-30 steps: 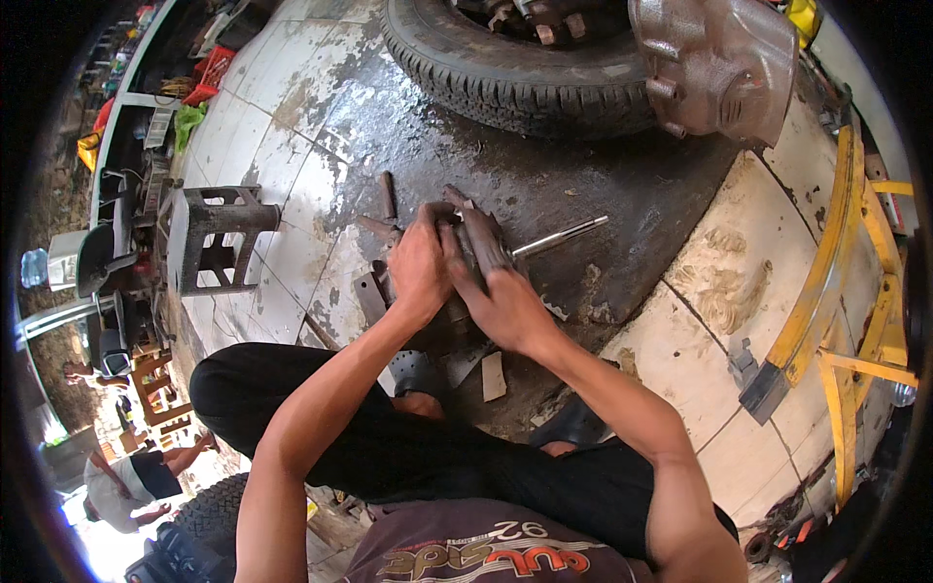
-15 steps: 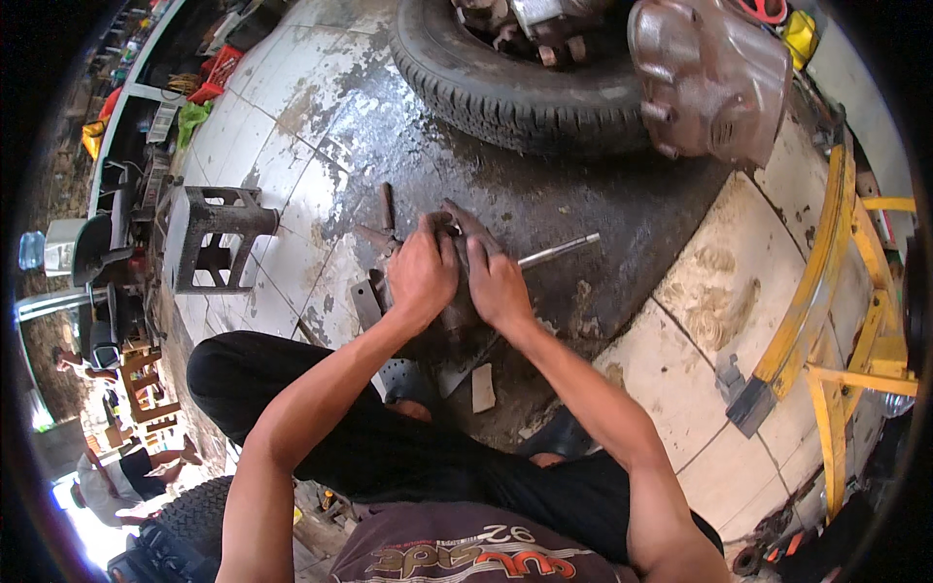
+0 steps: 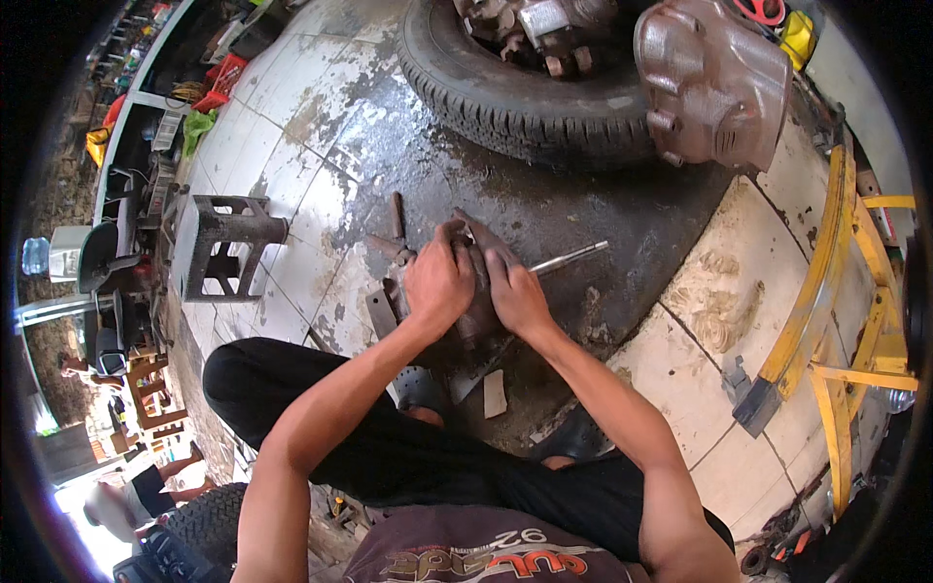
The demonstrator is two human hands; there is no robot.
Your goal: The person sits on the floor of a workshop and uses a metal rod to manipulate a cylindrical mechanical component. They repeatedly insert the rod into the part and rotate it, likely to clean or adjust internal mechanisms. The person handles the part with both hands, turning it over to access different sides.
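Observation:
My left hand [image 3: 440, 284] and my right hand [image 3: 515, 293] sit close together over a dark, greasy metal part [image 3: 474, 328] on the floor. The left fingers are curled inward at its top. On the right hand the fingers point forward and lean in against the left. What is pinched between them is small and mostly hidden. A shiny metal rod [image 3: 573, 257] sticks out beyond the right hand. Left of my left hand lie a tool with a brown handle [image 3: 397, 216] and a flat metal plate with a hole [image 3: 380, 313].
A large tyre [image 3: 530, 131] with metal parts inside lies ahead, a brown metal housing [image 3: 714, 87] beside it. A dark plastic stool [image 3: 228, 248] stands left. The yellow metal frame [image 3: 812, 291] is at right. A pale flat piece [image 3: 495, 394] lies between my feet.
The view has shifted slightly, so the scene sits a little lower and farther right. Both hands stay together over the metal part, with only slight finger movement.

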